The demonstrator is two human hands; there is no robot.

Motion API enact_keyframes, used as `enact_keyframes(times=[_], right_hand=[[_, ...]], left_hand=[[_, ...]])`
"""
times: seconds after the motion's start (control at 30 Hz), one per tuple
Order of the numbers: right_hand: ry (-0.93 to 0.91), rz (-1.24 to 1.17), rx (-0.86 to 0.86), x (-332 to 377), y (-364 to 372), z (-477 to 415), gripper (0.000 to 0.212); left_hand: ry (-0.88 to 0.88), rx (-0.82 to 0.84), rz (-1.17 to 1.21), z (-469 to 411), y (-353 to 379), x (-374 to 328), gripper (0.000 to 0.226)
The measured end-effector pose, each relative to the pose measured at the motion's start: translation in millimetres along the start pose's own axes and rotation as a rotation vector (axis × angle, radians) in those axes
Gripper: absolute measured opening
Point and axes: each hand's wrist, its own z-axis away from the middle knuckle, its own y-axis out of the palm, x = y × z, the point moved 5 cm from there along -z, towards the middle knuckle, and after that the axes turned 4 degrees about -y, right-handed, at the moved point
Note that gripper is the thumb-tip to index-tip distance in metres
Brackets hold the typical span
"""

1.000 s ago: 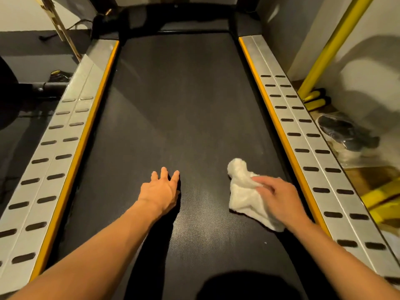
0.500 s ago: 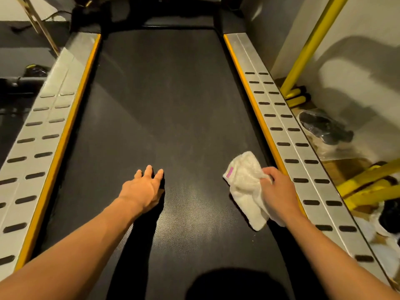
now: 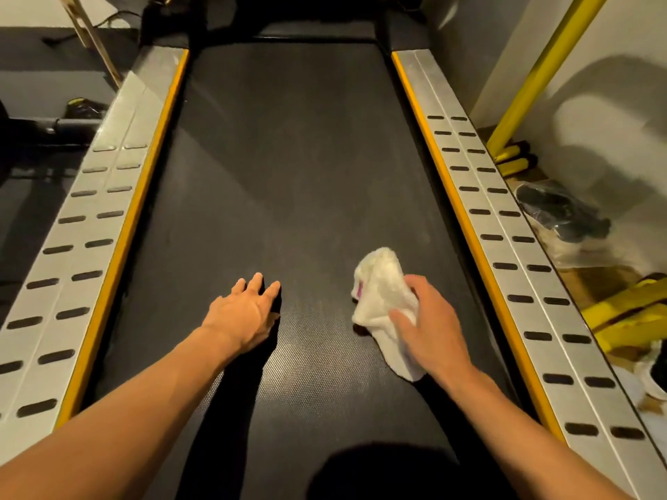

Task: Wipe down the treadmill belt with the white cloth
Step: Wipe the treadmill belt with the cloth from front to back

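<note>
My right hand (image 3: 431, 324) clutches the bunched cloth (image 3: 382, 301) against the belt (image 3: 288, 167) to scrub, while my left hand (image 3: 243, 313) lies flat and empty, probably bracing me.

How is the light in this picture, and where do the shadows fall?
Head view: warm, dim light; dark shadows lie under both arms on the treadmill belt, and a rounded shadow sits at the bottom edge. The white cloth looks nearly overexposed. The side rails spread apart toward the bottom, a wide-angle effect.
</note>
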Motion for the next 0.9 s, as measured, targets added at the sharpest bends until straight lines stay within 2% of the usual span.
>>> enact_keyframes(times=[0.07, 0.17, 0.23, 0.33, 0.4, 0.5, 0.6, 0.7, 0.83, 0.9], right_hand=[[0.113, 0.096, -0.064, -25, -15, -24, 0.039], [0.166, 0.251, -0.004, -34, -4, -31, 0.033], [0.068, 0.227, 0.108, -13, 25, -15, 0.028], [-0.173, 0.199, 0.281, 31, 65, 21, 0.033], [-0.194, 0.099, 0.192, 43, 64, 15, 0.032], [-0.050, 0.028, 0.043, 35, 51, -26, 0.031], [0.000, 0.246, 0.122, 33, 63, -44, 0.033], [-0.107, 0.462, 0.193, 53, 90, -23, 0.037], [-0.334, 0.334, 0.325, 86, 114, 16, 0.022], [-0.392, 0.238, 0.370, 98, 116, 20, 0.024]], left_hand=[[0.004, -0.013, -0.013, 5, 2, 5, 0.061], [0.001, -0.034, -0.009, 11, 2, 12, 0.061], [-0.028, -0.044, 0.030, 16, 3, 19, 0.060], [-0.057, -0.064, 0.078, 26, 6, 33, 0.059], [-0.061, -0.116, 0.071, 34, 7, 44, 0.059], [-0.066, -0.174, 0.026, 43, 12, 64, 0.061], [-0.081, -0.136, 0.017, 48, 19, 80, 0.063], [-0.108, -0.111, 0.064, 50, 26, 90, 0.061], [-0.131, -0.137, 0.078, 56, 29, 99, 0.059], [-0.136, -0.124, 0.017, 61, 31, 106, 0.060]])
